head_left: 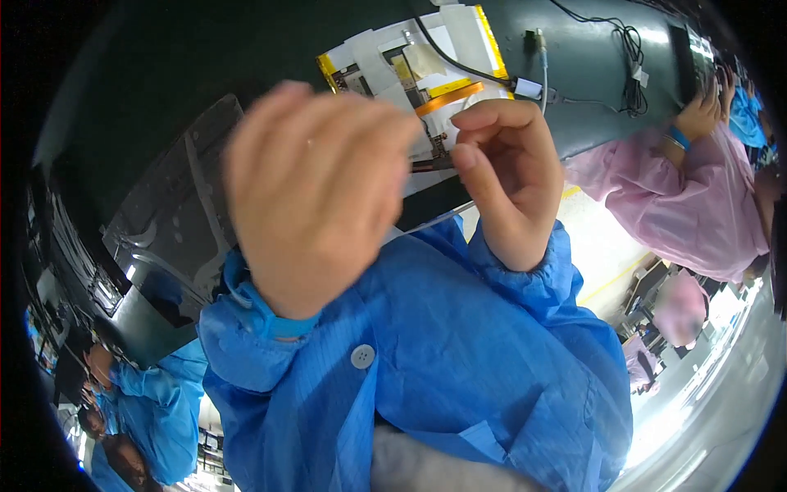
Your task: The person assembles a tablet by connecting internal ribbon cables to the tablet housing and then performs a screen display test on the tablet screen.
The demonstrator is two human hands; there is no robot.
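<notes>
My left hand (320, 184) is raised with its back up, over the left part of an opened flat electronic device (447, 45). It is blurred, and its fingertips and anything under them are hidden. At the device's lower right edge is my right hand (516, 172), its thumb and index finger curved with a gap between them and nothing visible in it. The device has silvery-white battery packs edged in yellow tape, an orange ribbon cable (449, 97) and a circuit board (438, 141) near my right fingertips.
A black cable (459, 66) crosses the device, close to a white plug (527, 88). Coiled black cable (631, 74) lies right on the dark green table (164, 66). A clear plastic sheet (176, 197) lies left. Co-workers in pink (672, 197) and blue (160, 402) sit either side.
</notes>
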